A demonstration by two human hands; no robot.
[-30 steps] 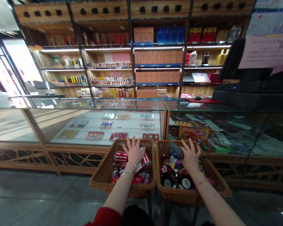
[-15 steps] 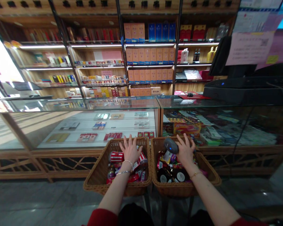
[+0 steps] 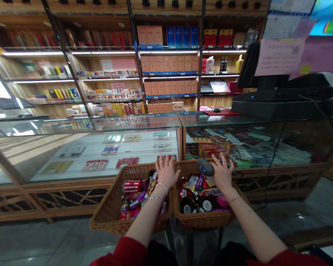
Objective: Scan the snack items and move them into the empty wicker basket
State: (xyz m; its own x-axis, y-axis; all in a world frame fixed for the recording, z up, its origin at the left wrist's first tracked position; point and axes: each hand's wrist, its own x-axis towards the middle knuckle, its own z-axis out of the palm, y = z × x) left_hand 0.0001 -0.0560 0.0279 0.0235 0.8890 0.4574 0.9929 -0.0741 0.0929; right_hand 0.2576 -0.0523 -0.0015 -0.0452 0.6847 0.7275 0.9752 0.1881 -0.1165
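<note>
As I look down past the red sleeves (image 3: pixel 127 253), both hands are reaching forward at the near side of the glass counter (image 3: pixel 133 122), my landmark. Two wicker baskets stand side by side just in front of that counter. Over the inner side of the left basket (image 3: pixel 104 212), I have the left hand (image 3: pixel 167 173) palm down with fingers spread, grasping nothing that I can see; whatever is under its palm is hidden from me. Above the right basket (image 3: pixel 202 220), the right hand (image 3: pixel 222 173) grips a dark grey scanner (image 3: pixel 205 167) with a blue light, its other fingers fanned out toward the counter. The left basket holds a red-and-white striped jar (image 3: pixel 131 186) and bright packets; the right one, more packets and dark round containers (image 3: pixel 207 203). Flat packs (image 3: pixel 127 162) lie inside the counter, and a black monitor (image 3: pixel 249 65) stands on its right part. Behind the counter, I see wooden shelves (image 3: pixel 169 77) with orange and blue boxes.
</note>
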